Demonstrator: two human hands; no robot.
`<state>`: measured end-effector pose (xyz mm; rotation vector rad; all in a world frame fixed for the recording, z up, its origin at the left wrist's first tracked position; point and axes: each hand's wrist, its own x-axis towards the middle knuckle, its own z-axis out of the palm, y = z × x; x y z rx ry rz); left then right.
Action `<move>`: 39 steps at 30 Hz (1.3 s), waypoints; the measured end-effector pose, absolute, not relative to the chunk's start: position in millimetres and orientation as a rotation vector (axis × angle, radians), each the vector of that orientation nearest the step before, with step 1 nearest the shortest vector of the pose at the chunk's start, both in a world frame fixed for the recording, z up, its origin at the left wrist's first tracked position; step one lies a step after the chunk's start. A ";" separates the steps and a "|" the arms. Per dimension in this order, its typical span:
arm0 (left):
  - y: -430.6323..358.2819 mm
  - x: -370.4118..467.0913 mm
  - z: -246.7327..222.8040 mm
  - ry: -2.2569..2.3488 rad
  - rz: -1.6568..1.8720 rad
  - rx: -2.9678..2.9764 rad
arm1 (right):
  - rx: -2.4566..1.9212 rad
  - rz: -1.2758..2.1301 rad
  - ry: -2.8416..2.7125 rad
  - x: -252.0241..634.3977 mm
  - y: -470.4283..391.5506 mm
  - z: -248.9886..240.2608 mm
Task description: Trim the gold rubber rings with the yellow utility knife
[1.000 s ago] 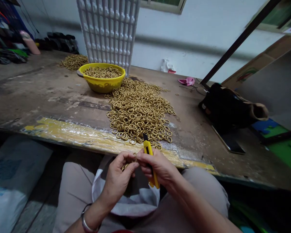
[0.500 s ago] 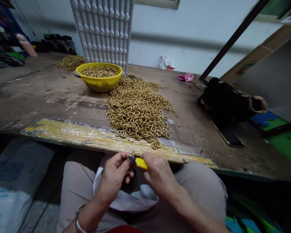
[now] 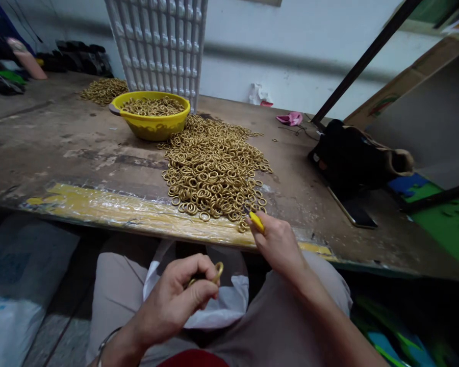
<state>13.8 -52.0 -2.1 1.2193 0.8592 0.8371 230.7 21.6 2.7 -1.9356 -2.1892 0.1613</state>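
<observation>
My left hand (image 3: 185, 288) is closed over the open white bag in my lap, with a gold-coloured ring (image 3: 219, 271) pinched between thumb and forefinger. Part of what may be another ring shows inside the curled fingers. At the table's front edge, my right hand (image 3: 279, 239) is wrapped round a yellow-handled cutter (image 3: 256, 223). The cutter's dark tip reaches the near right side of a big heap of gold rings (image 3: 214, 168). Between my knees hangs the white bag (image 3: 229, 300), its inside mostly dark.
A yellow basin (image 3: 153, 125) full of rings stands left of the heap, before a grey ribbed panel (image 3: 160, 51). Another small ring pile (image 3: 104, 90) lies behind it. To the right are a black bag (image 3: 348, 158), a phone (image 3: 357, 214) and a pink cloth (image 3: 290, 119).
My right hand has moved away from the left, forward and right to the heap's edge with the cutter. My left hand has dropped lower, still holding a ring.
</observation>
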 end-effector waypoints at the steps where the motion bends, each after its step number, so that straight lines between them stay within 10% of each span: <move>1: -49.7 14.3 -6.1 0.903 0.791 1.197 | -1.890 0.212 -2.176 233.6 24.9 2.7; 17: -29.8 16.3 -42.3 1.183 0.714 1.753 | -2.002 0.155 -2.263 218.8 36.8 -9.6; 26: -23.0 27.6 -12.2 1.230 1.231 1.546 | -1.233 1.781 -1.119 211.7 23.1 9.3; 39: -20.2 42.3 -9.0 1.002 1.114 1.034 | -1.122 1.803 -1.033 187.2 -2.8 5.7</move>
